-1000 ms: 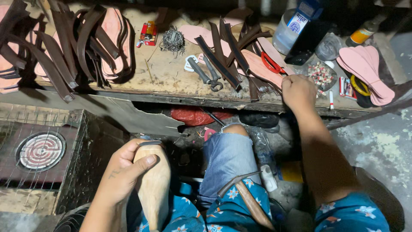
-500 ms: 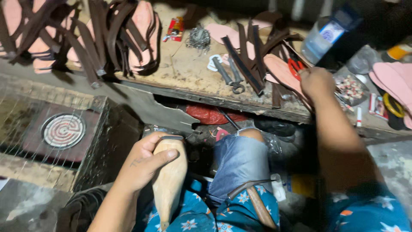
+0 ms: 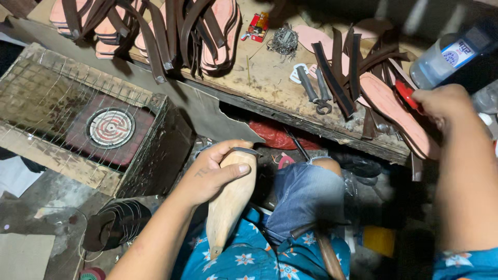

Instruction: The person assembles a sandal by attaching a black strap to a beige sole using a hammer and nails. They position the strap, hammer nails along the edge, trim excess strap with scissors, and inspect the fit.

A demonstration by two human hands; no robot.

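My left hand [image 3: 210,173] fingers wrap the wooden shoe last [image 3: 231,199], low centre. My right hand [image 3: 441,103] fingers curl on a red-handled tool [image 3: 405,94], upper right, over the surface [image 3: 270,72].

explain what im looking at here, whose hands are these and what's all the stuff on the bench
The picture comes from a camera worn on a person's head, looking down at their own two bare hands and lap. The left hand grips a wooden shoe last standing on the lap. The right hand reaches to the workbench and rests on a red-handled tool; what kind is hard to tell. On the bench lie pink soles, dark straps, pincers, a heap of small metal bits and a plastic bottle. At left stands a wire cage around a round coil heater.
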